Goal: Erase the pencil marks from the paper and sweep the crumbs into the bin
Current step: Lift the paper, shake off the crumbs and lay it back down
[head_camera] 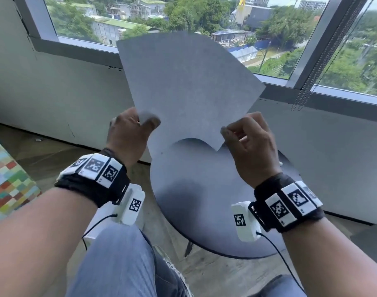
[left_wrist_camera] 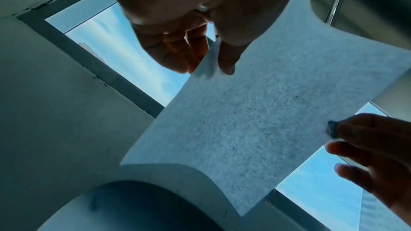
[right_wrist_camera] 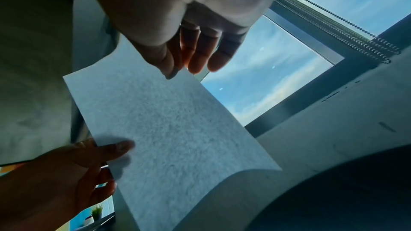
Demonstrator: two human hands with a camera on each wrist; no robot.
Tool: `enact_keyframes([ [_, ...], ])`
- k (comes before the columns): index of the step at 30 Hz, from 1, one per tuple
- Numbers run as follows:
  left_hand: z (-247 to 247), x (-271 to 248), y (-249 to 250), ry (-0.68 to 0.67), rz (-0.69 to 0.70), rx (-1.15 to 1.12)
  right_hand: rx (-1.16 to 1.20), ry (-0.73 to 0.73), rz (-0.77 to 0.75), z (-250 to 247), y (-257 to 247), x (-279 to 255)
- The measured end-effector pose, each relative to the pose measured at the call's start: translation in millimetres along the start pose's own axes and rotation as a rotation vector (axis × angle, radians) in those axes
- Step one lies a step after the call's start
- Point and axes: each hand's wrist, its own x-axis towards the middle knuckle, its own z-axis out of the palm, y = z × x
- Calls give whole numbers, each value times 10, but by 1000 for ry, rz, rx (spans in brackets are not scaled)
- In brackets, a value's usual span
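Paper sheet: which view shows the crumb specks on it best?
The left wrist view: the paper sheet is backlit, so dark specks stand out. The right wrist view shows fewer, fainter ones; the head view shows almost none.

A sheet of paper [head_camera: 187,91] is held up in the air above the far edge of a round table [head_camera: 204,202], in front of the window [head_camera: 183,16] and the wall below it. Its left side is pinched by the left hand [head_camera: 129,133], its lower right corner by the right hand [head_camera: 249,144]. The table stands ahead of the person's knees [head_camera: 119,258], near the wall.
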Motion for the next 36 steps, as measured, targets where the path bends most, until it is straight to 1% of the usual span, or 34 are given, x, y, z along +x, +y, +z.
enact_keyframes([
  [1,5,8,-26,1,-15,8,-4,-7,4,13,20,-15],
  [2,27,-7,-105,-41,-53,43,-27,-51,35,50,69,-58],
  [5,164,-176,-465,-323,-237,201,-124,-267,230,206,254,-264],
  [6,174,-219,-514,-359,-269,210,-121,-283,263,221,278,-298],
  [7,161,-228,-502,-343,-264,201,-110,-258,261,213,275,-282],
  [10,92,-147,-352,-123,-140,83,-59,-110,160,110,167,-134],
  [11,73,-123,-301,-65,-114,49,-41,-68,132,84,131,-88],
  [12,74,-120,-305,-42,-112,51,-39,-46,109,80,124,-68],
  [13,87,-134,-341,-77,-135,93,-56,-66,105,95,134,-74],
  [14,121,-169,-415,-168,-183,141,-93,-134,126,127,165,-98],
  [16,200,-248,-600,-401,-293,193,-162,-316,227,195,243,-171],
  [17,230,-267,-671,-455,-319,196,-173,-360,267,200,273,-182],
  [19,290,-249,-665,-459,-338,128,-194,-342,290,152,300,-111],
  [22,370,-249,-488,-460,-330,-19,-238,-303,314,-27,344,68],
  [25,552,-321,-434,-540,-413,-156,-298,-326,392,-217,527,200],
  [27,726,-444,-429,-623,-478,-162,-351,-385,478,-296,739,177],
  [29,908,-623,-413,-676,-520,-149,-386,-418,574,-369,947,56],
  [31,1073,-807,-417,-715,-555,-127,-372,-360,659,-426,1074,-139],
  [32,1138,-891,-427,-730,-576,-127,-313,-297,704,-430,1084,-259],
  [33,1187,-963,-431,-743,-596,-126,-175,-238,764,-411,1049,-396],
  [34,1227,-1015,-443,-748,-608,-121,57,-207,855,-364,1007,-551],
  [35,1255,-1048,-456,-751,-612,-102,360,-212,971,-292,935,-725],
  [36,1272,-1069,-458,-759,-605,-80,661,-273,1099,-203,865,-899],
])
